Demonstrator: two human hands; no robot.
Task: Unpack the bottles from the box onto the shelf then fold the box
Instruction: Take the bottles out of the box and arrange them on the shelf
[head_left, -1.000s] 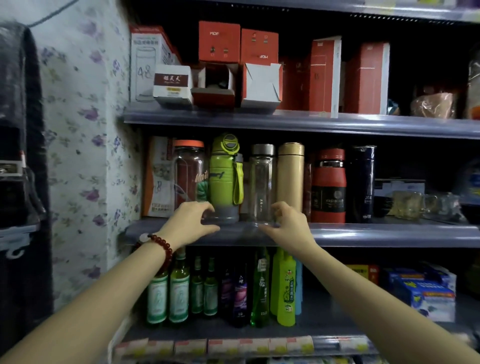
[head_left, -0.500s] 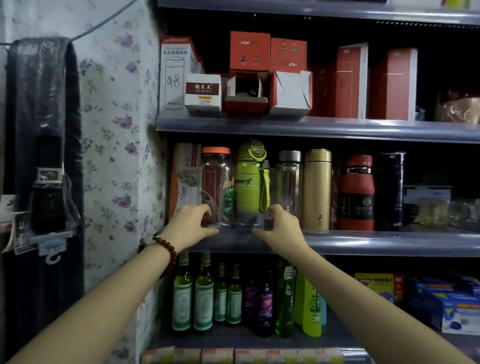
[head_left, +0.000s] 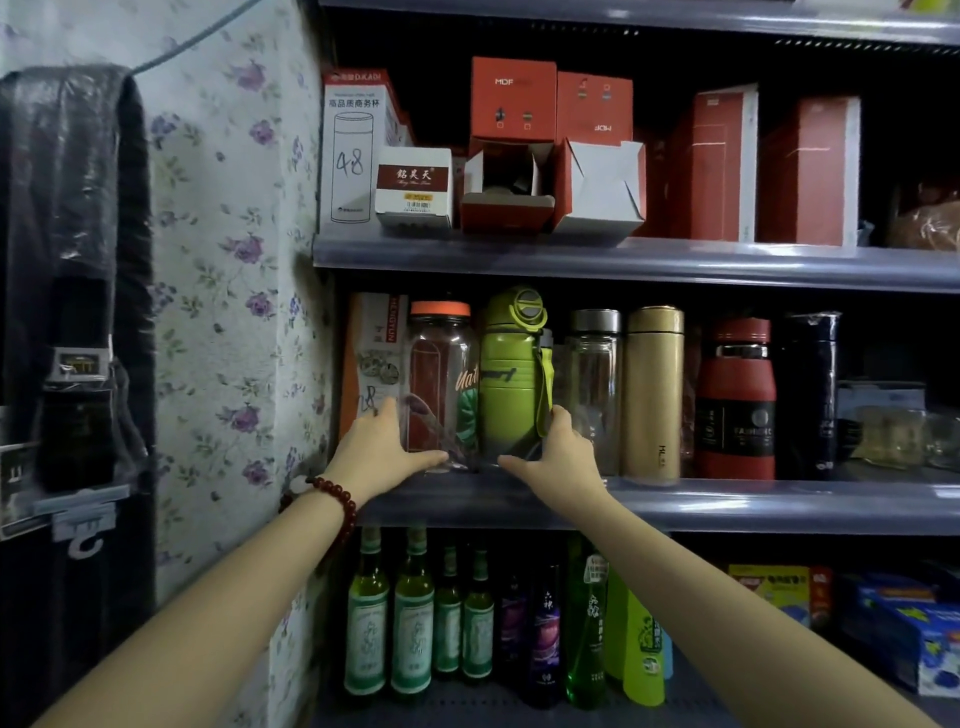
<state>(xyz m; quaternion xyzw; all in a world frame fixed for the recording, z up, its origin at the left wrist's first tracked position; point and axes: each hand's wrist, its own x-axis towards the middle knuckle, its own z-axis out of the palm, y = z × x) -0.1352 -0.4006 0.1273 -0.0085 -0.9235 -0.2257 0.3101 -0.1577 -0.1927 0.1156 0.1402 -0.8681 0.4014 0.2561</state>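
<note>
Flanking the green bottle (head_left: 511, 374) (clear box (head_left: 441, 441) alongside): both hands.

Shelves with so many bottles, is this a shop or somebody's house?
Probably a small shop. The middle shelf holds a row of different new drinking bottles like the green one, a boxed cup has "48" handwritten on it, and boxes fill the top shelf.

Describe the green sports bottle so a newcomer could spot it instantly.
Find the middle shelf. The green sports bottle stands near its left end, between a clear orange-lidded jar and a steel-capped glass bottle. It alone is opaque lime green with a side strap.
</note>
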